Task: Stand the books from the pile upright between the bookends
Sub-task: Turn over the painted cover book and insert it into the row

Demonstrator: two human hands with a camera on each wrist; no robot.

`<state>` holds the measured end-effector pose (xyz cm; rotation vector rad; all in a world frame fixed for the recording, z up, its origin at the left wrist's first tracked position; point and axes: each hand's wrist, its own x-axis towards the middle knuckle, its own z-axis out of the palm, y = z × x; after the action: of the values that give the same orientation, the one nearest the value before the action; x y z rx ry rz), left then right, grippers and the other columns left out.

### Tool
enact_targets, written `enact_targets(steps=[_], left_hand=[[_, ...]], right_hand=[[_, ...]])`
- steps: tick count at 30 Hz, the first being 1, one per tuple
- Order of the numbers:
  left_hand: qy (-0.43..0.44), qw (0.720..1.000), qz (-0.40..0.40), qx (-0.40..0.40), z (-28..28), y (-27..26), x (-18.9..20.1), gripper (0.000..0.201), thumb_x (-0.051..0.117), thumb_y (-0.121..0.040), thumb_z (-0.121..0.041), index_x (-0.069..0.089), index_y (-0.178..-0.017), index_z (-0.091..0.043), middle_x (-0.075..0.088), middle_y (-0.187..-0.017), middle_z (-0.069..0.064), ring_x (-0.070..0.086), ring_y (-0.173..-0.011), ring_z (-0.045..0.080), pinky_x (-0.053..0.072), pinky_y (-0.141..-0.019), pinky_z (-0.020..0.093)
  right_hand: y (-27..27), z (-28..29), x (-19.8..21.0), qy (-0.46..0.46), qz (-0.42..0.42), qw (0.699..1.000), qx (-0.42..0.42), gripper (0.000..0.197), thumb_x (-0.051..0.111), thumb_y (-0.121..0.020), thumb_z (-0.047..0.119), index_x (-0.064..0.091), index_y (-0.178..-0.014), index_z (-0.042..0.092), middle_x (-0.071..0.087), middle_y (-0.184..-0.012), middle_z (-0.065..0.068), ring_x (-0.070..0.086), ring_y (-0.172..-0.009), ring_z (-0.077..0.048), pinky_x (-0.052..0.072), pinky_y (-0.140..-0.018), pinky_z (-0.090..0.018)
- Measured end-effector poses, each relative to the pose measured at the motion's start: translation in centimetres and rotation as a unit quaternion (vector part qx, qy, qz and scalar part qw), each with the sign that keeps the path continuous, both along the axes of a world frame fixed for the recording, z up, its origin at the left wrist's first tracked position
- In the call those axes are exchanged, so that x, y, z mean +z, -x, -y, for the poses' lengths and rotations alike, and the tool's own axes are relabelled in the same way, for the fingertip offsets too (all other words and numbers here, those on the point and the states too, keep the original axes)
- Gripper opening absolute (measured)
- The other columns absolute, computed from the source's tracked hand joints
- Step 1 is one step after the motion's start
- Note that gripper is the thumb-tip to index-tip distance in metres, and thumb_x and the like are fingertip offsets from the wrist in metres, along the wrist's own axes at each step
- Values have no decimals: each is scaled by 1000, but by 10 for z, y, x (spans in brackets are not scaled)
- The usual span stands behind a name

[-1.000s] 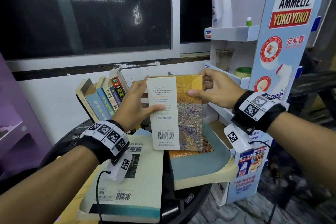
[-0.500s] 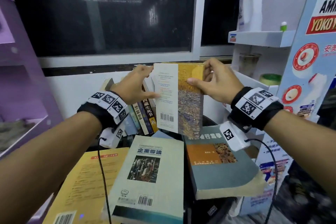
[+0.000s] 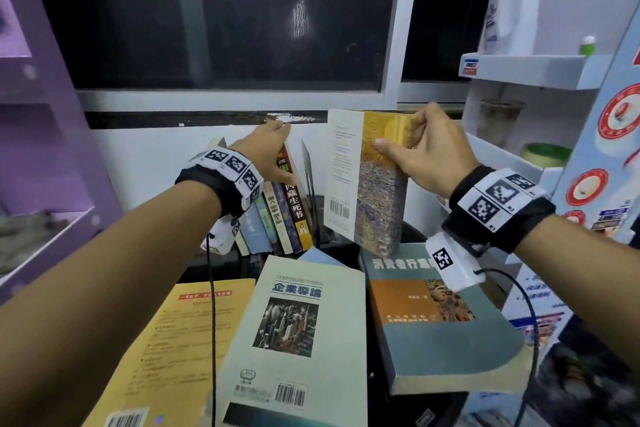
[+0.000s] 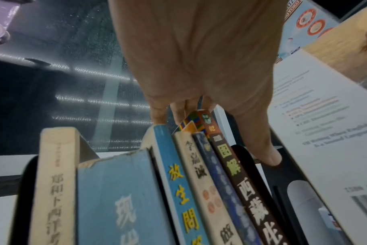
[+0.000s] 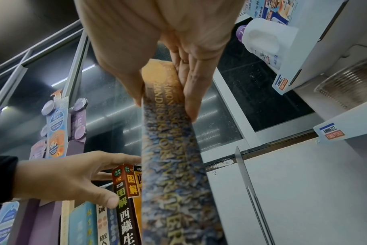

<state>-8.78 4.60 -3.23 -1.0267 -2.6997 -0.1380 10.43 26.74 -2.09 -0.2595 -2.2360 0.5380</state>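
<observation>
Right hand (image 3: 429,152) pinches the handbook (image 3: 367,184) by its top, upright above the table's back edge; left hand (image 3: 266,156), fingers spread, braces the shelved row (image 3: 277,215)—keep bracing, lower spine-out into the gap beside the right bookend (image 3: 308,166).

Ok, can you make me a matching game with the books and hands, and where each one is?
Things:
1. gold-and-blue painted-cover book
2. pale green paperback
3. dark brown-spined book
4. left hand

Places:
A. standing in the row
B. lying flat in the pile
C. held up by the right hand
D. resting on the row's tops

Pairs: 1-C, 2-B, 3-A, 4-D
</observation>
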Motion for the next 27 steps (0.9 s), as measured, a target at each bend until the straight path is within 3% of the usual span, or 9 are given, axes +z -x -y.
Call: enact_targets(steps=[2,5,8,13,18,21,27], left_hand=[[2,1000,11,10,-3,3,2,120,82,-71,-55,13,-158,-8,17,-165,10,20,-151,27,32,-118,49],[-17,999,35,24,-6,9,2,116,88,-67,-49,22,-153,-7,31,-157,12,36,-142,29,39,-113,46],[-35,998,45,32,-7,12,-2,112,90,-65,-46,27,-150,-7,37,-153,13,42,-137,30,41,-111,44],[-47,997,39,38,-6,13,-4,88,92,-62,-45,44,-128,-11,52,-134,11,55,-116,28,49,-99,46],[-67,996,43,27,-3,15,-7,85,93,-62,-40,45,-127,-13,52,-131,10,54,-117,27,48,-101,45],[-68,996,47,28,-3,15,-7,84,92,-64,-38,44,-128,-12,51,-131,10,53,-119,28,47,-101,42],[-71,996,46,29,-1,17,-10,91,93,-62,-41,43,-132,-14,50,-135,8,51,-124,27,46,-103,51]], right_hand=[[4,-1,-2,4,0,1000,-5,52,78,-78,51,48,-99,14,62,-88,0,56,-77,-16,36,-54,-21],[13,-1,-5,13,0,1000,-14,53,78,-77,52,47,-99,15,65,-91,-2,61,-81,-19,37,-55,-25],[23,-1,-9,16,-4,999,-29,56,78,-77,53,47,-102,12,66,-94,-4,62,-85,-22,42,-62,-30],[44,8,-12,31,2,999,-40,53,77,-81,48,44,-102,12,60,-91,-2,56,-79,-20,37,-59,-28],[74,17,-21,33,-1,998,-49,57,76,-80,50,47,-106,8,64,-97,-6,62,-86,-26,52,-72,-37],[90,25,-25,51,-4,996,-66,58,76,-81,49,47,-110,7,64,-104,-9,63,-93,-30,54,-82,-44],[117,34,-32,58,12,993,-103,58,74,-80,53,46,-108,10,64,-102,-9,65,-89,-33,56,-78,-47]])
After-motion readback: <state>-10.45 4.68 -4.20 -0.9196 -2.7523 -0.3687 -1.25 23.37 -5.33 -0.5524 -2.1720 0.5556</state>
